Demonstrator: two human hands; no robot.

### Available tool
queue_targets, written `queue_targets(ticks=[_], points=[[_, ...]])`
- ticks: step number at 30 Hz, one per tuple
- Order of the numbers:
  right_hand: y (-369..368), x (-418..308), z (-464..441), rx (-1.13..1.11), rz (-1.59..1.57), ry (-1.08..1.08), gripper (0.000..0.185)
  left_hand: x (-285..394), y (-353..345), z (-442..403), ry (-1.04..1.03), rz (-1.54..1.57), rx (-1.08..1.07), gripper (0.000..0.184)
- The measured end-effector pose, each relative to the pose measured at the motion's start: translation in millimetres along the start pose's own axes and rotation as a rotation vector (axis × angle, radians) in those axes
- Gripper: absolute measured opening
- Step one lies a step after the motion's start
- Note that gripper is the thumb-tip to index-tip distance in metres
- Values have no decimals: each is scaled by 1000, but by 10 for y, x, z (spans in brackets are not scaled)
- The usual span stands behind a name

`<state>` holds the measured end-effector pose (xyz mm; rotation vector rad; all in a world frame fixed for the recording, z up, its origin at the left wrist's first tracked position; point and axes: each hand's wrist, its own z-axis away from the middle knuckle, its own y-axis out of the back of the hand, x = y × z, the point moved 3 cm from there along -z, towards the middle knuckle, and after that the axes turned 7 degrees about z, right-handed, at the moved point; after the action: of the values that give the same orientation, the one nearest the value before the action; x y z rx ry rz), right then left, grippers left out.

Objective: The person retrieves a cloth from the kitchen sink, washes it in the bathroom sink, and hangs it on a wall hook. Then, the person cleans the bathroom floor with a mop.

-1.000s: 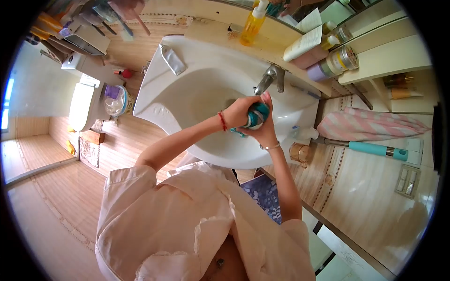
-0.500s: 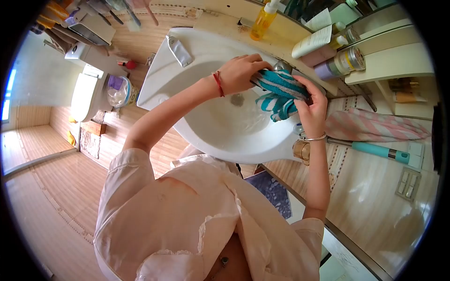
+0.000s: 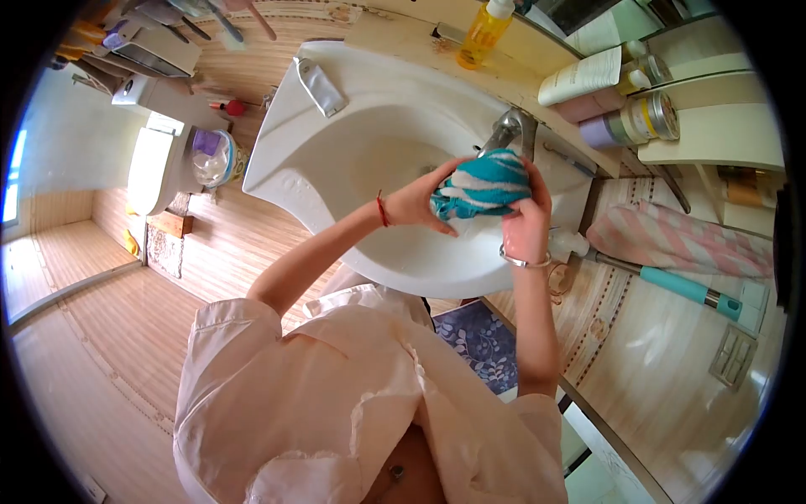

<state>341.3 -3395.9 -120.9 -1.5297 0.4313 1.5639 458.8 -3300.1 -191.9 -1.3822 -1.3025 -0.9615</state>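
A teal and white striped towel [image 3: 483, 183] is bunched into a bundle over the white washbasin [image 3: 378, 260]. From its left side my left hand [image 3: 422, 200], with a red cord at the wrist, wraps round it. My right hand [image 3: 531, 217], above a silver bangle, grips the other side. The palms and some fingertips are hidden by the cloth. Just behind the bundle stands the chrome faucet [image 3: 509, 132], its lower part covered by the towel. Some water shows in the bowl.
A white tube [image 3: 320, 86] lies on the basin's back left corner. A yellow pump bottle [image 3: 485, 35] stands on the ledge, with several bottles and a round tin [image 3: 656, 116] to its right. A pink striped towel [image 3: 672, 239] hangs at right, above a teal handle [image 3: 684, 286].
Both hands have drawn the towel back from the faucet, toward my body and slightly left. The towel is now gathered into a rounder bundle, and the faucet has come into view.
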Motion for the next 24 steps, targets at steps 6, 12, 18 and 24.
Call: queue_targets(ticks=[6, 12, 18, 24], points=[[385, 321, 220, 67, -91, -112, 60, -1990, -121, 385, 443, 239, 352, 57], [1156, 988, 272, 50, 518, -240, 45, -2519, -84, 870, 810, 754, 637, 43], [865, 1802, 196, -529, 708, -281, 35, -2026, 441, 766, 641, -445, -120, 28], [681, 2373, -182, -71, 1547, 358, 48, -2125, -23, 457, 319, -581, 512, 32]])
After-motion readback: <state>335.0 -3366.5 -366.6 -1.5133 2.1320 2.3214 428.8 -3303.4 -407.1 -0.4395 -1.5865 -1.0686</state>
